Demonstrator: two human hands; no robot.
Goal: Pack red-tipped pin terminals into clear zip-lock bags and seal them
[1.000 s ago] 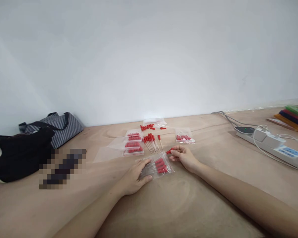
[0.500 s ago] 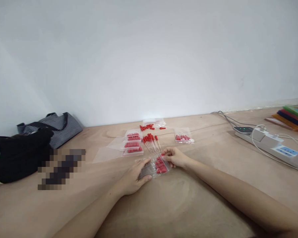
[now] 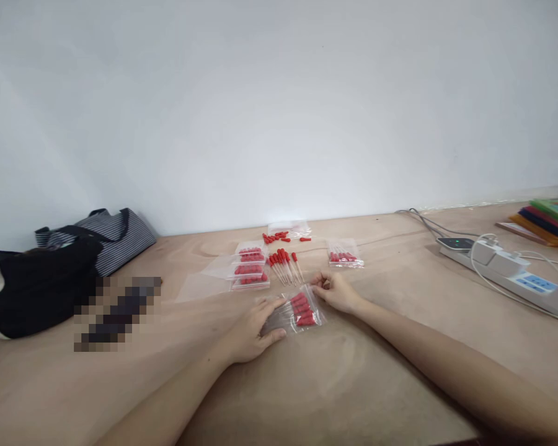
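Flat on the table lies a clear zip-lock bag (image 3: pixel 286 319) holding several droppers with red rubber bulbs (image 3: pixel 303 310). My left hand (image 3: pixel 255 331) rests over the bag's left end, fingers stretched and thumb apart. My right hand (image 3: pixel 332 291) has its fingers curled at the bag's upper right corner, closed on the edge near the zip. Just beyond the bag, loose droppers (image 3: pixel 283 266) with red bulbs and clear stems lie side by side. Filled bags (image 3: pixel 248 272) overlap in a stack to their left, and another filled bag (image 3: pixel 345 255) lies to their right.
Loose red bulbs (image 3: pixel 275 237) and a clear bag (image 3: pixel 288 228) lie near the wall. On the left are a black bag (image 3: pixel 37 291), a striped bag (image 3: pixel 125 241) and a blurred-out dark item. A white power strip (image 3: pixel 530 282) with cables and coloured folders (image 3: pixel 549 223) are at the right.
My right hand has slid slightly right, off the red bulbs to the bag's corner, so the bag's zip end shows more. My left hand stays on the bag.
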